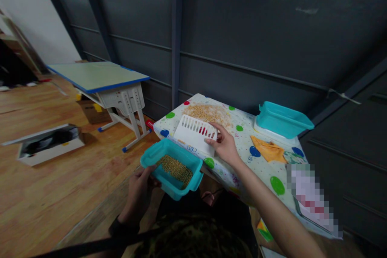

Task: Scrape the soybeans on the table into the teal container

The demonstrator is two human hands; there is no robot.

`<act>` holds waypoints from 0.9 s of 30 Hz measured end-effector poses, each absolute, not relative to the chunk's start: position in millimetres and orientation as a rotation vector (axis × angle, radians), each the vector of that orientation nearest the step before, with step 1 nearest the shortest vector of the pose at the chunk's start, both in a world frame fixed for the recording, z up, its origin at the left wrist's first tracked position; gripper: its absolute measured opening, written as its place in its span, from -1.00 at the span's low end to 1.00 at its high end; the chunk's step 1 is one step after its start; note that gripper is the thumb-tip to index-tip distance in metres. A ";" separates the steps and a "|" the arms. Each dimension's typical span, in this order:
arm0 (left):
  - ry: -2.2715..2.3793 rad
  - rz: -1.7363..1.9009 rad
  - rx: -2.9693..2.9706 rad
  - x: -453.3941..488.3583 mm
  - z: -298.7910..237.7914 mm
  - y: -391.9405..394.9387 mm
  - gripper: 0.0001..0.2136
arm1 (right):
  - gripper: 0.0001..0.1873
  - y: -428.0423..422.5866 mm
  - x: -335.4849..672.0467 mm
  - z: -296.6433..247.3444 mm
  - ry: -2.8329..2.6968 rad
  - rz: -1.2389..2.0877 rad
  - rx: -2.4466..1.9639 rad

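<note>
My left hand is closed on the near-left rim of a teal plastic container, held beside the table's front edge. Yellow soybeans lie in the bottom of it. My right hand grips the right end of a white plastic piece with a row of slots along its top edge. That piece is tilted over the table's front edge, just beyond the container. Behind it, more soybeans are spread over the tablecloth with some pale powdery bits; the white piece hides part of them.
The patterned tablecloth carries a second teal container at the back right and an orange cloth. A pixelated item lies at the right edge. To the left are a school desk and an open white box.
</note>
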State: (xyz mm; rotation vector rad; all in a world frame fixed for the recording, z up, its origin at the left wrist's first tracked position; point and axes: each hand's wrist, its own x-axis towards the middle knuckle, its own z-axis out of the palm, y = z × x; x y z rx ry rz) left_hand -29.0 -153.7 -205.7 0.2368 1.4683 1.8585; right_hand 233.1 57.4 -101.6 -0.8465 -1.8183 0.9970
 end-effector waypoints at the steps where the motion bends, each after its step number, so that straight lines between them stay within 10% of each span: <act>1: 1.467 1.860 0.237 -28.3 -205.5 -153.7 -0.53 | -0.25 51.4 234.6 -101.9 -1.821 0.992 -0.861; 27: 1.458 1.816 0.226 -30.1 -197.2 -164.7 -0.54 | -0.21 130.9 207.1 -89.4 -1.891 0.760 -0.954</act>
